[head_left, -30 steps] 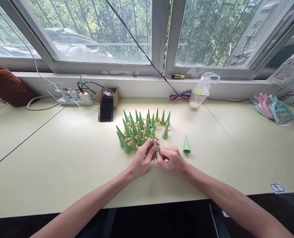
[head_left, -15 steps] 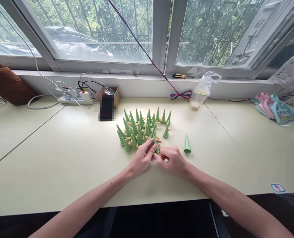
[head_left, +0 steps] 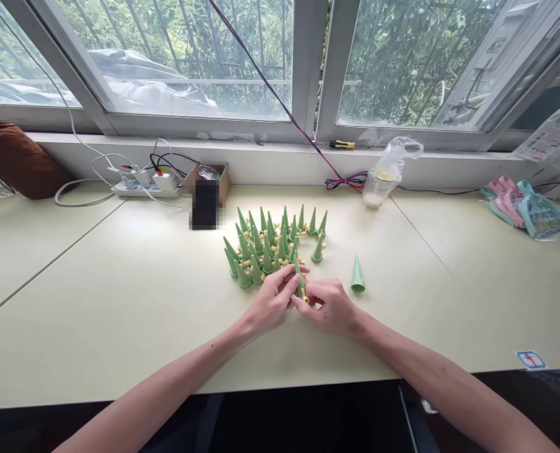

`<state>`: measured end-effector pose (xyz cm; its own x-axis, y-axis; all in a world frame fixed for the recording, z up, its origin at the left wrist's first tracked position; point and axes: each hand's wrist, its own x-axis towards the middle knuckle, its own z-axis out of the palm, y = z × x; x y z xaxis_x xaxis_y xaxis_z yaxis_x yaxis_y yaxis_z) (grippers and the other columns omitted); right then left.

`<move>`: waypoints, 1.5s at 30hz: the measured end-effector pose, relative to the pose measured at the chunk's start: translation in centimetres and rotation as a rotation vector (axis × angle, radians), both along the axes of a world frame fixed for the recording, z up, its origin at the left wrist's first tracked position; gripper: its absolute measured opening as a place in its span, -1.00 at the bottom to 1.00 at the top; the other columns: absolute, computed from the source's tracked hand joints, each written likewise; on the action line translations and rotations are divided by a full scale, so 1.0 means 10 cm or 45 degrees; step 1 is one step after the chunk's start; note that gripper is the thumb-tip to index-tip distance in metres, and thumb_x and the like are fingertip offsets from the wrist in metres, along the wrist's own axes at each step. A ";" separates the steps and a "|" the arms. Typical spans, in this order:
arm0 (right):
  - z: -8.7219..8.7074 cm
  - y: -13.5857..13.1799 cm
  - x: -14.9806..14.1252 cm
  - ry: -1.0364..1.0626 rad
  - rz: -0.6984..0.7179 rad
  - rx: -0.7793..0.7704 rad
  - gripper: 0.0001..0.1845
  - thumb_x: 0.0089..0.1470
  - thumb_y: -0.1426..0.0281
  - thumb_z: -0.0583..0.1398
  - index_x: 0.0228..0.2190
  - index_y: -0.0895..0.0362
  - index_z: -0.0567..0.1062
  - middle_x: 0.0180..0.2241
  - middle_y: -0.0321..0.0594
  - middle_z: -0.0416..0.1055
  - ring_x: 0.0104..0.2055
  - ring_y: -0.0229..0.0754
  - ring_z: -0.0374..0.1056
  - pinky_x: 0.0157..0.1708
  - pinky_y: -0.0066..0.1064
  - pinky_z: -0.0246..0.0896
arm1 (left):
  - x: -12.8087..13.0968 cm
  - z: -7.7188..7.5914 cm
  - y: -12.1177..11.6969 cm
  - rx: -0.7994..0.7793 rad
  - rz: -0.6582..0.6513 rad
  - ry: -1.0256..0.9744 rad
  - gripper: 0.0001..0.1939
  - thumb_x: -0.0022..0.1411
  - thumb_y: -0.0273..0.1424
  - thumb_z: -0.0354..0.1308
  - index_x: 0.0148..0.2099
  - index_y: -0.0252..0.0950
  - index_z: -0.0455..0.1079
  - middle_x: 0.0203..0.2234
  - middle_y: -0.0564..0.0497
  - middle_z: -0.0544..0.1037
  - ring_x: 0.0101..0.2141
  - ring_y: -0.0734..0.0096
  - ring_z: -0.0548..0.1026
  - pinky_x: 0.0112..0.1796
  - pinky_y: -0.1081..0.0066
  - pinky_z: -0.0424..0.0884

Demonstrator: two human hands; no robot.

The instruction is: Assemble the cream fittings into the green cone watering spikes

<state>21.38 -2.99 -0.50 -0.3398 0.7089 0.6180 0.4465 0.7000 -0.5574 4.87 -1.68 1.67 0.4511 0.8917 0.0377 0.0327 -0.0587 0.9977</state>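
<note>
My left hand (head_left: 276, 296) is closed around a green plastic cone spike (head_left: 299, 269), its tip pointing away from me. At the cone's near end is a small yellow valve (head_left: 305, 298). My right hand (head_left: 328, 303) is closed at that end, its curled fingers beside the valve; whether they grip the valve or the cone's rim is partly hidden. Just beyond my hands several green cones (head_left: 255, 272) with yellow valves stand upright in a close cluster. One cone (head_left: 317, 249) stands slightly apart on the cluster's right. A lone cone (head_left: 357, 277), showing no valve, stands right of my right hand.
Along the back of the table (head_left: 119, 327) are a power strip (head_left: 143, 189) with cables, a cardboard box (head_left: 223, 182), a bagged cup (head_left: 378, 185) and wrapped pink and teal items (head_left: 525, 204). A yellow-black cutter (head_left: 342, 145) lies on the sill.
Between my hands the yellow valve shows more clearly, its round opening now facing me. My hands have barely moved, and the standing cones have stayed in place.
</note>
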 end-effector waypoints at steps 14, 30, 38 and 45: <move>-0.02 -0.02 -0.01 0.031 0.021 0.049 -0.59 0.09 0.39 0.21 -0.66 0.12 0.16 -0.71 -0.47 0.07 -0.65 -0.41 -0.09 -0.61 -0.51 -0.09 | -0.03 -0.02 0.01 -0.070 -0.072 -0.072 -0.61 0.40 -0.17 0.05 0.09 -0.33 0.39 -0.54 0.12 0.28 -0.54 0.56 0.25 -0.55 0.56 0.18; -0.01 -0.01 0.01 0.047 0.079 0.076 -0.59 0.14 0.40 0.21 -0.65 0.13 0.18 -0.71 -0.46 0.13 -0.65 -0.42 -0.06 -0.60 -0.52 -0.08 | -0.04 -0.02 0.01 -0.089 -0.084 -0.067 -0.59 0.39 -0.15 0.07 0.10 -0.33 0.39 -0.57 0.14 0.24 -0.56 0.57 0.20 -0.56 0.55 0.15; -0.04 -0.02 -0.02 0.039 -0.003 0.144 -0.61 0.12 0.46 0.16 -0.65 0.12 0.14 -0.72 -0.46 0.12 -0.66 -0.42 -0.08 -0.61 -0.50 -0.10 | -0.03 -0.03 0.01 -0.098 -0.086 -0.096 -0.60 0.39 -0.13 0.08 0.09 -0.32 0.39 -0.55 0.14 0.24 -0.58 0.58 0.22 -0.57 0.55 0.16; -0.04 -0.06 -0.08 0.028 -0.129 0.288 -0.66 0.05 0.55 0.09 -0.65 0.10 0.09 -0.72 -0.47 0.05 -0.65 -0.40 -0.11 -0.61 -0.48 -0.10 | -0.02 -0.05 0.00 -0.074 -0.095 -0.130 -0.62 0.40 -0.15 0.06 0.07 -0.33 0.39 -0.58 0.16 0.22 -0.60 0.59 0.20 -0.57 0.54 0.14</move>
